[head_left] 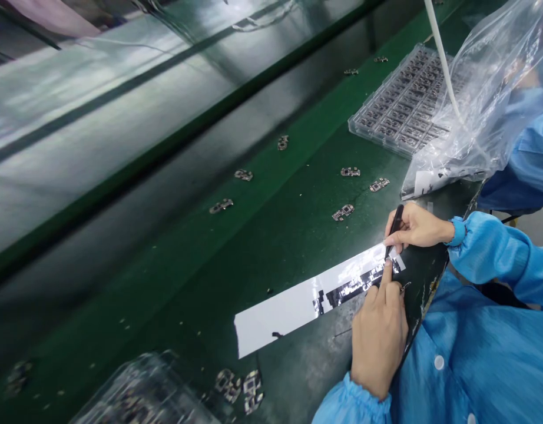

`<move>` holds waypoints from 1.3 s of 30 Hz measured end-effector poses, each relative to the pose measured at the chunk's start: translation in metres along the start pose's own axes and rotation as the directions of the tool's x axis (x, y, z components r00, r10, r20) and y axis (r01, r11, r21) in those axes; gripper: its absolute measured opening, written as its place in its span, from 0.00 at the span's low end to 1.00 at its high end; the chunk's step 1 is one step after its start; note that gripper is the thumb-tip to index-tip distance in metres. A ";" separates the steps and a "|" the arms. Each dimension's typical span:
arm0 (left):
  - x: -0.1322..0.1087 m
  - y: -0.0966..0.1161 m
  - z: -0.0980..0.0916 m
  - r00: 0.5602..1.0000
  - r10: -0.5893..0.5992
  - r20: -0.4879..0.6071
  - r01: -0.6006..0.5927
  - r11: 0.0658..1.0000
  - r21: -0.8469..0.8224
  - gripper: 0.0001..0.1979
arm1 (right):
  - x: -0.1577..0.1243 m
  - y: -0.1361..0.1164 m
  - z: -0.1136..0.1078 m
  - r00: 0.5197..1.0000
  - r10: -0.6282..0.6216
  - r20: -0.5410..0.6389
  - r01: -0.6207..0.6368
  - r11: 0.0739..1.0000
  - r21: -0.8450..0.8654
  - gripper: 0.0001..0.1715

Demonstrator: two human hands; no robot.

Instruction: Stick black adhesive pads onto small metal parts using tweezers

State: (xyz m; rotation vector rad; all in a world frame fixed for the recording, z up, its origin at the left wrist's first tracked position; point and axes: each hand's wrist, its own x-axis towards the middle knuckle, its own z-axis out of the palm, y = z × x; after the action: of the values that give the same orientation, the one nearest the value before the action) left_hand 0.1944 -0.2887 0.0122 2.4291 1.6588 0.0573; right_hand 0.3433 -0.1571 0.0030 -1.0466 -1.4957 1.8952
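Observation:
My right hand [415, 227] is closed on black tweezers [397, 219], their tips pointing down at the far end of a white backing strip [271, 309]. Black, shiny adhesive pieces [353, 288] lie in a row along that strip, with a separate cluster beside them. Stretched out, the index finger of my left hand [380, 330] touches the strip close to the tweezer tips. The other fingers of that hand are curled, and the edge of a small circuit board [405, 287] pokes out beside them, mostly hidden.
Several small circuit boards [343, 212] lie scattered on the green mat [271, 247]. A clear tray [399, 100] full of parts stands at upper right, beside a plastic bag [479, 106]. Another tray [143, 391] is blurred at the bottom. A co-worker's blue sleeve [532, 153] shows at right.

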 end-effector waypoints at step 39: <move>0.001 -0.040 -0.007 0.705 -0.525 0.476 0.244 -0.451 -0.859 0.21 | 0.007 0.005 0.053 0.997 -0.019 -0.075 0.031 0.986 0.163 0.22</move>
State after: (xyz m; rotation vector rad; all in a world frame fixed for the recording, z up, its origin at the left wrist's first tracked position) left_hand 0.1568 -0.2731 0.0114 0.3123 1.3479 1.0916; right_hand 0.2965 -0.1831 0.0020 -1.0053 -1.2822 1.9060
